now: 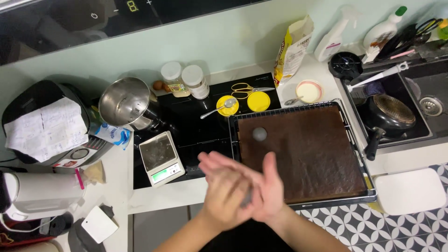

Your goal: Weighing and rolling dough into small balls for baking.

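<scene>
My left hand [223,186] and my right hand [267,191] are pressed palm to palm in front of the counter, blurred by motion, with a small grey lump of dough [246,198] squeezed between them. To the right lies a dark baking tray [355,154] lined with a brown sheet [308,154]. One grey dough ball [259,134] rests on that sheet near its upper left corner.
A kitchen scale [161,157] sits on the black cooktop [196,126], beside a steel mixing bowl [126,102]. Behind are two yellow lids, a spoon [217,109], scissors [245,88], two jars, a flour bag [291,46]. A sink with a pot [389,114] lies right.
</scene>
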